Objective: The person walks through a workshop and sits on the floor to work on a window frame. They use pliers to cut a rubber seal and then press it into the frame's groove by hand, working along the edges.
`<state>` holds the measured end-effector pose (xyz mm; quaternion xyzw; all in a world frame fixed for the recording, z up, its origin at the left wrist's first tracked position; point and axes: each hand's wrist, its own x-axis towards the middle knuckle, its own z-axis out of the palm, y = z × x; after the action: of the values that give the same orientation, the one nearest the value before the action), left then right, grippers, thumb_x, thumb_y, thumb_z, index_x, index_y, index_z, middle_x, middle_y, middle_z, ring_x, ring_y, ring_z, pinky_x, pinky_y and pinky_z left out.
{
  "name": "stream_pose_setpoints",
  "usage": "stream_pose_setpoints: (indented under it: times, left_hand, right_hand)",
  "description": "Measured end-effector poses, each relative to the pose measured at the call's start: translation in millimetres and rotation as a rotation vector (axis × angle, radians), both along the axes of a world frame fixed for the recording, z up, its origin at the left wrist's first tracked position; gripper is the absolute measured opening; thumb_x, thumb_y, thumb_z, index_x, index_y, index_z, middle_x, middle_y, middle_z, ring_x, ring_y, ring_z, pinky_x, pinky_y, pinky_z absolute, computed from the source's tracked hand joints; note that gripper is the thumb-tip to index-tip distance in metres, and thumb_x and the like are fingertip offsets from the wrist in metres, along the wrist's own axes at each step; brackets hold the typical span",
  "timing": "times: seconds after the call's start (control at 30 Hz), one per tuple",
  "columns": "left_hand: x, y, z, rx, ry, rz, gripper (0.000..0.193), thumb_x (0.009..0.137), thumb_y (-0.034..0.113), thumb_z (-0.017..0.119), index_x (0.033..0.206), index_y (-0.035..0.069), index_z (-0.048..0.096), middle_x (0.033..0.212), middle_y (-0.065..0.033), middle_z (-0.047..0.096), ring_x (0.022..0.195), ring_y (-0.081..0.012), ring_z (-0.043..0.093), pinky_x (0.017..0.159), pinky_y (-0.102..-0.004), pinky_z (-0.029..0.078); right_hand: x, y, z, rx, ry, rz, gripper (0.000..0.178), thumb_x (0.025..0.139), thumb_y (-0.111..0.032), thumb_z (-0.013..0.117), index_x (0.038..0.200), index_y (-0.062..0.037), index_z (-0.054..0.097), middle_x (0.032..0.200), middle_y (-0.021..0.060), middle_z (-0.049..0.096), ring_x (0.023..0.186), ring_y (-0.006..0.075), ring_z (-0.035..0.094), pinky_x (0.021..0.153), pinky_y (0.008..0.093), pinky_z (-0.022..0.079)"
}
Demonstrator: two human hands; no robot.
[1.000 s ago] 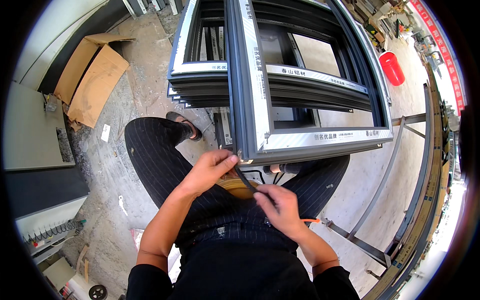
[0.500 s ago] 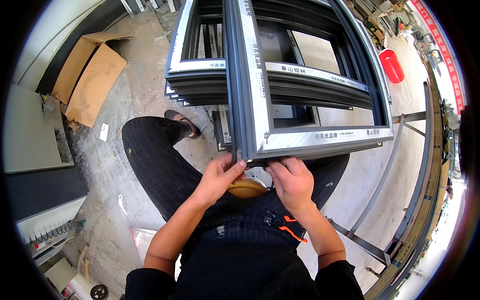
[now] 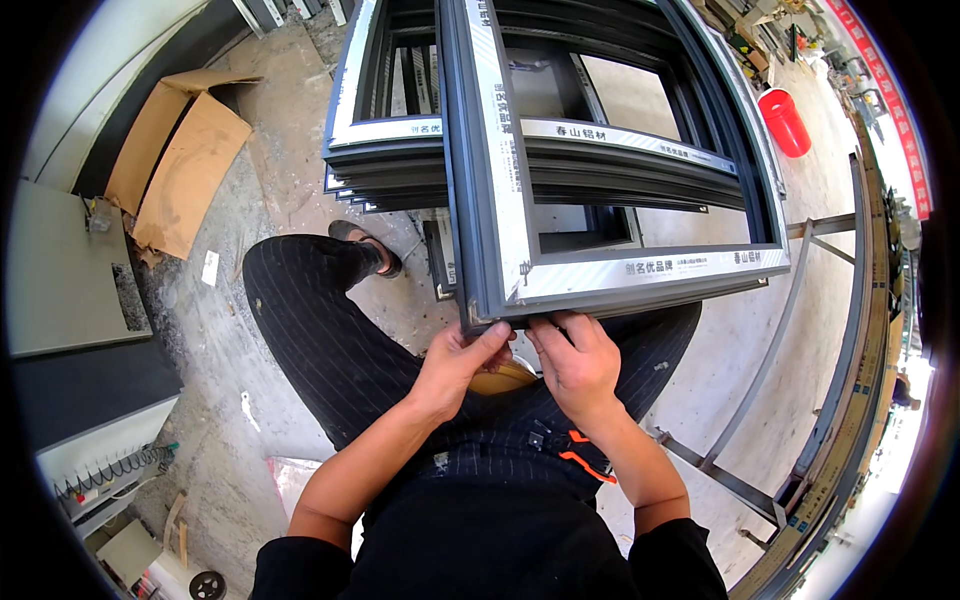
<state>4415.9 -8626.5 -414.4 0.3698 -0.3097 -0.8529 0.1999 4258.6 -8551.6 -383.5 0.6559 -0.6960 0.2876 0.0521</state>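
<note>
In front of me lies a dark aluminium window frame with white-and-silver protective film, its near left corner pointing at my lap. More frames are stacked beneath it. My left hand is closed just below that corner, thumb against bent fingers at the underside of the near edge. A short way to the right, my right hand is also closed, with its fingertips tucked up against the same edge. Whatever lies between the fingers of either hand is hidden by the fingers and the frame.
A round tan seat shows between my legs. An orange-handled tool hangs at my waist. An open cardboard box lies left, beside a grey machine. A red bucket and a metal rack are at right.
My left hand has slid slightly right, its thumb moving off the frame's corner toward my right hand. The right hand stays at nearly the same place on the edge.
</note>
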Motion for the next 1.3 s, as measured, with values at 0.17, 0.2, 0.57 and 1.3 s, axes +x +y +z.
stream_pose_setpoints:
  times: [0.17, 0.2, 0.57, 1.3]
  left_hand:
    - [-4.9, 3.9, -5.0, -0.006, -0.002, 0.076, 0.024, 0.092, 0.026, 0.065, 0.099, 0.003, 0.061, 0.088, -0.0036, 0.065, 0.074, -0.0093, 0.059, 0.067, -0.0243, 0.045]
    - [-4.4, 3.0, -4.7, -0.005, 0.002, 0.069, 0.024, 0.091, 0.026, 0.065, 0.099, 0.003, 0.061, 0.088, -0.0039, 0.066, 0.074, -0.0095, 0.060, 0.066, -0.0245, 0.045]
    - [60.3, -81.1, -1.8, -0.104, -0.097, 0.323, 0.015, 0.088, 0.016, 0.065, 0.091, 0.002, 0.060, 0.080, -0.0074, 0.064, 0.063, -0.0096, 0.057, 0.061, -0.0221, 0.045]
    - [69.0, -124.2, -5.6, -0.185, -0.065, 0.488, 0.022, 0.091, 0.025, 0.065, 0.084, 0.005, 0.059, 0.073, -0.0041, 0.062, 0.064, -0.0120, 0.055, 0.064, -0.0255, 0.047]
  right_hand:
    - [2.9, 1.7, 5.7, 0.061, -0.071, -0.009, 0.027, 0.070, -0.002, 0.073, 0.097, -0.0058, 0.068, 0.092, 0.0074, 0.062, 0.080, 0.0272, 0.062, 0.067, 0.0341, 0.051]
    - [3.0, 1.9, 6.7, 0.067, -0.068, -0.012, 0.027, 0.071, -0.002, 0.073, 0.097, -0.0057, 0.068, 0.093, 0.0077, 0.062, 0.080, 0.0273, 0.062, 0.067, 0.0341, 0.051]
    - [-51.1, 52.3, 12.8, 0.196, -0.206, -0.086, 0.047, 0.066, 0.004, 0.068, 0.111, -0.0058, 0.060, 0.096, 0.0134, 0.060, 0.086, 0.0307, 0.062, 0.073, 0.0380, 0.052]
    - [-264.0, 122.5, 5.8, -0.132, -0.301, -0.828, 0.019, 0.093, -0.015, 0.060, 0.107, -0.0041, 0.066, 0.082, 0.0020, 0.062, 0.062, 0.0053, 0.050, 0.051, 0.0212, 0.042]
